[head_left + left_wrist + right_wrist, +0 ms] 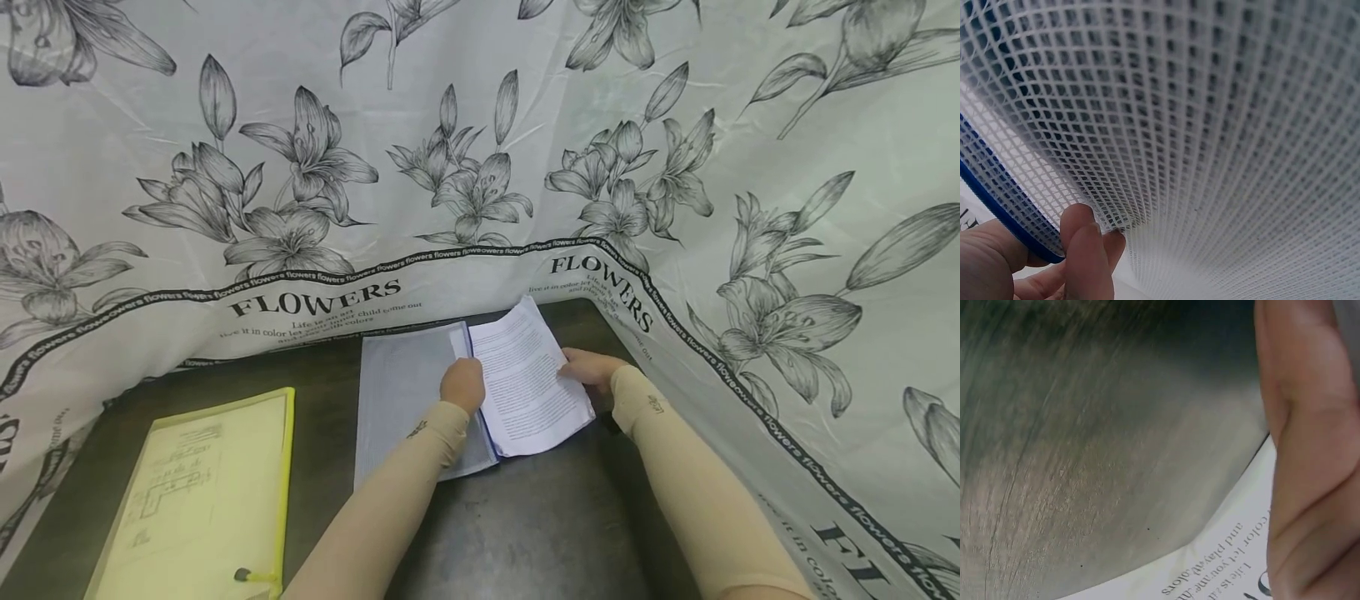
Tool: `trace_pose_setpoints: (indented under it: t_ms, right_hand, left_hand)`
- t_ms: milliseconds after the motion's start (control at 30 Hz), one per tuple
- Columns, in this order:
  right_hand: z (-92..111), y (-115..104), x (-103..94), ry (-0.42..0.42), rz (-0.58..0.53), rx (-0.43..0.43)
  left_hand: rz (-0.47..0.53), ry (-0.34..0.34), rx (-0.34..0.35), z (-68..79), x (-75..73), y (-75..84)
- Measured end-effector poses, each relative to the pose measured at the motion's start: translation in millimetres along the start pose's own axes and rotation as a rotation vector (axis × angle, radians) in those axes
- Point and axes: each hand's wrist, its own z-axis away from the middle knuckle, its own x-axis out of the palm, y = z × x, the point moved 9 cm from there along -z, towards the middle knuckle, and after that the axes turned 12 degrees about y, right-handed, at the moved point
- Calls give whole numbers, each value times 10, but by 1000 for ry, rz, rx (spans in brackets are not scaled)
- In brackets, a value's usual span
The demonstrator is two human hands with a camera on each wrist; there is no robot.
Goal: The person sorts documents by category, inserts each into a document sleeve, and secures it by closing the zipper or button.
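Note:
A translucent mesh zip pouch [401,400] with a blue edge lies on the dark table. A stack of printed papers [525,375] extends from its right-hand opening, and a white strip shows through the mesh beside that edge. At the blue edge, my left hand [461,385] pinches the pouch; in the left wrist view its fingers [1088,250] are bent onto the mesh beside the blue zip. My right hand [594,369] grips the papers by their right side, thumb on top and the other fingers underneath. Only part of that hand [1313,450] appears in the right wrist view, without the papers.
To the left lies a yellow-edged zip pouch [195,492] with drawn-on paper inside and a dark-tipped zip pull [243,575]. A white flower-printed cloth [480,108] surrounds the dark table [517,533] at the back and right.

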Motion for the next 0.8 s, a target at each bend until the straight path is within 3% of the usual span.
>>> trace_pose_setpoints:
  t_ms: [167, 367, 567, 800]
  right_hand:
    - [23, -9, -37, -25, -28, -61]
    - [37, -27, -105, -30, -157, -100]
    - [51, -96, -149, 20, -195, -117]
    - [72, -180, -97, 60, -251, -110]
  left_hand:
    - [4, -7, 1, 4, 5, 9]
    - [9, 13, 6, 16, -37, 2]
    - [1, 9, 24, 22, -35, -6]
    - [-7, 37, 45, 4, -137, 1]
